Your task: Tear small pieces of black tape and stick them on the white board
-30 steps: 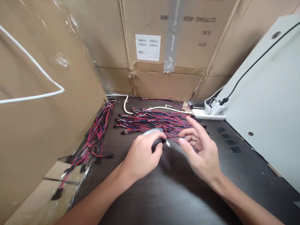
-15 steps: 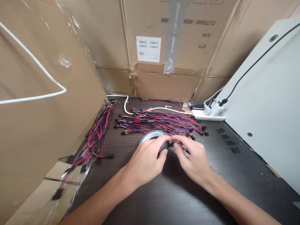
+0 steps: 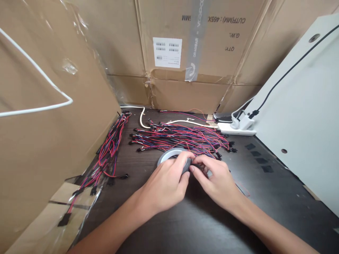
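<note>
In the head view, the left hand (image 3: 164, 185) is clenched around a roll of tape (image 3: 166, 157), over the dark bench (image 3: 185, 225). The roll seems light and stiff, best held by its rim. The right hand (image 3: 218, 180) pinches at the roll; I cannot tell what it grasps. Soft red and blue wires (image 3: 180, 139) lie just beyond.

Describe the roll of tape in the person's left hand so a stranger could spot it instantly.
On the dark tabletop, just below the big spread of red, blue and black wires, the left hand grips a roll of tape. It is the only ring-shaped thing there, its pale rim showing above the fingers, with the right hand close beside it.
</note>
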### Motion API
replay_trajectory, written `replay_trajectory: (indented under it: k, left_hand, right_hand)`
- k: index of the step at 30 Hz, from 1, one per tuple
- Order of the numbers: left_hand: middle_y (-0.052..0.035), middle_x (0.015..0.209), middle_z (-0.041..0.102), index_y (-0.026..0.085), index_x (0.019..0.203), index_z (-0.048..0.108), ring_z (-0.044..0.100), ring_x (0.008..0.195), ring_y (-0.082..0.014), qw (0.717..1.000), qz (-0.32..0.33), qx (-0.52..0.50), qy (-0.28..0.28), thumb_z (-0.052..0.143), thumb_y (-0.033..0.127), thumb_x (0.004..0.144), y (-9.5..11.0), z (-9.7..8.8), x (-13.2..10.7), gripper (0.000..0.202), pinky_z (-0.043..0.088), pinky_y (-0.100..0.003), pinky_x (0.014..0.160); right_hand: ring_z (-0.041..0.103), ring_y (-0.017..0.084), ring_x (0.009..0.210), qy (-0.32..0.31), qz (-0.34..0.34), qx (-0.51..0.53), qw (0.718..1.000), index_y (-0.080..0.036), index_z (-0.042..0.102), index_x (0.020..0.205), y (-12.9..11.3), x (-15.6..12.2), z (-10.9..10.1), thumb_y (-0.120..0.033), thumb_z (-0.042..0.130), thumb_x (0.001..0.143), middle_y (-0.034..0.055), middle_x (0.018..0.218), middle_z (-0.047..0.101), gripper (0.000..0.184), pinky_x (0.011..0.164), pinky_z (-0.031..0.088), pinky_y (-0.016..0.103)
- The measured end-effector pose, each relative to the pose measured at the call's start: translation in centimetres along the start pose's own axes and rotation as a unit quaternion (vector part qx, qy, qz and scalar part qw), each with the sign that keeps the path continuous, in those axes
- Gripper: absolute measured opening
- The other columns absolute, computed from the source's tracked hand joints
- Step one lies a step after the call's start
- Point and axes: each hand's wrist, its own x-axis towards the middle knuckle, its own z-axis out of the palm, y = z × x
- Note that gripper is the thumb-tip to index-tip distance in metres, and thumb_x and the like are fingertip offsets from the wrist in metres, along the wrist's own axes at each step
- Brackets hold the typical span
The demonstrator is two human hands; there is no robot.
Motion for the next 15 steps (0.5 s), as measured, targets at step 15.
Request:
replay_trajectory:
  k: [15]
  left_hand:
    - [0.0019,0.100,0.067,0.021,0.103,0.057,0.064,0.088,-0.0149,0.995,0.083,0.054,0.025,0.047,0.010,0.089,-0.84,-0.51,0.32,0.021,0.047,-0.028,0.077]
  right_hand:
    - [0.054,0.008,0.049,-0.016,0.028,0.040,0.999,-0.015,0.061,0.073,-0.30,0.13,-0.49,-0.011,0.055,0.088,-0.0030,0.058,0.060,0.017,0.051,0.040,0.019]
